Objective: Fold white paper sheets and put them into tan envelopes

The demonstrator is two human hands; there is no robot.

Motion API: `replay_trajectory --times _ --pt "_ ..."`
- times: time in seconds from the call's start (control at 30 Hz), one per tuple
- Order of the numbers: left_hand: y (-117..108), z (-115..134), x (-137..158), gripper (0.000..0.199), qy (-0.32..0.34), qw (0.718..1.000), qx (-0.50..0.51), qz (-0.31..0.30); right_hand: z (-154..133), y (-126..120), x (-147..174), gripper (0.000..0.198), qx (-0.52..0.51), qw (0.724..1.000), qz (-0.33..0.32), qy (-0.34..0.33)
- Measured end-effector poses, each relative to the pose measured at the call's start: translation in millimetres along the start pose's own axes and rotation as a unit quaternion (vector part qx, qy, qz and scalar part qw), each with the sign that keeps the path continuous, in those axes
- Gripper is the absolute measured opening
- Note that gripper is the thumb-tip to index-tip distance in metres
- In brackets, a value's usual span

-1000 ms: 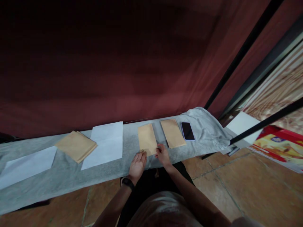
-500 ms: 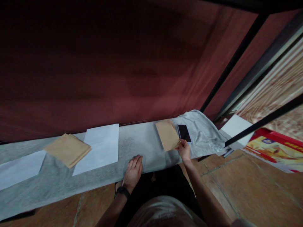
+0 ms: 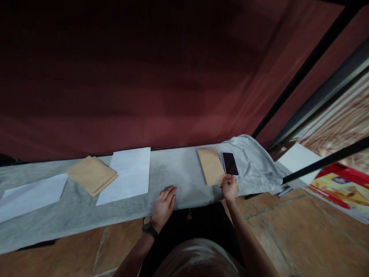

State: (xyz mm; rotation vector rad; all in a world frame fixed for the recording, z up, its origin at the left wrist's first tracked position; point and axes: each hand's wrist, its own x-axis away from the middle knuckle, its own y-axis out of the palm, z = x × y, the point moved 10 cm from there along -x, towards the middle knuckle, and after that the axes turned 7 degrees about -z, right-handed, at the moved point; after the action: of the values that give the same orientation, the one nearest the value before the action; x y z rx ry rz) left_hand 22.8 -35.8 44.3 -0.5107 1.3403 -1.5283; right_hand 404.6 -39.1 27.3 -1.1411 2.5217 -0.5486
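My left hand (image 3: 165, 204) rests on the grey cloth near its front edge, palm down with the fingers stretched out. It holds nothing, and a dark band (image 3: 150, 229) is round its wrist. My right hand (image 3: 230, 187) is closed, with curled fingers at the lower right corner of a brown paper envelope (image 3: 211, 166). What those fingers hold, if anything, is hidden. Just beyond the hand lies a phone (image 3: 230, 164) with a dark screen and pale rim, to the right of the envelope.
A long grey cloth (image 3: 173, 165) covers the narrow bench. On its left lie several brown envelopes (image 3: 90, 175), partly over a white sheet (image 3: 131, 175), and more white paper (image 3: 34, 196). A dark red panel (image 3: 173, 96) rises behind. Black bars (image 3: 305, 73) and a red-yellow box (image 3: 344, 188) stand right.
The view has shifted slightly, so the bench things appear farther right. My right hand has drawn back a little from the envelope's edge. My left hand has barely moved.
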Motion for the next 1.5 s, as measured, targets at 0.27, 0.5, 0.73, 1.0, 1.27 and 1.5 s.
replay_trajectory --times 0.27,0.5,0.73,1.0,1.27,1.5 --pt "-34.0 -80.2 9.1 0.066 -0.301 0.941 -0.156 0.010 -65.6 49.2 50.4 0.036 0.146 0.957 -0.132 -0.214" --pt "-38.4 -101.5 3.3 0.037 -0.333 0.927 -0.155 -0.080 -82.7 123.8 122.1 0.033 0.153 0.887 -0.265 -0.346" --pt "-47.4 -114.1 2.4 0.026 -0.344 0.916 -0.141 -0.148 -73.5 124.9 118.4 0.031 0.143 0.883 -0.264 -0.360" --pt "-52.4 -104.4 1.1 0.024 -0.331 0.927 -0.138 -0.115 -75.7 125.4 121.7 0.032 0.167 0.877 -0.257 -0.370" --pt "-72.8 -113.8 4.5 0.023 -0.400 0.909 -0.079 -0.084 -78.0 123.8 122.5 0.033 0.180 0.876 -0.248 -0.373" --pt "-62.6 -23.8 -20.7 0.021 -0.243 0.965 -0.089 -0.053 -79.8 119.5 116.1 0.031 0.117 0.901 -0.255 -0.330"
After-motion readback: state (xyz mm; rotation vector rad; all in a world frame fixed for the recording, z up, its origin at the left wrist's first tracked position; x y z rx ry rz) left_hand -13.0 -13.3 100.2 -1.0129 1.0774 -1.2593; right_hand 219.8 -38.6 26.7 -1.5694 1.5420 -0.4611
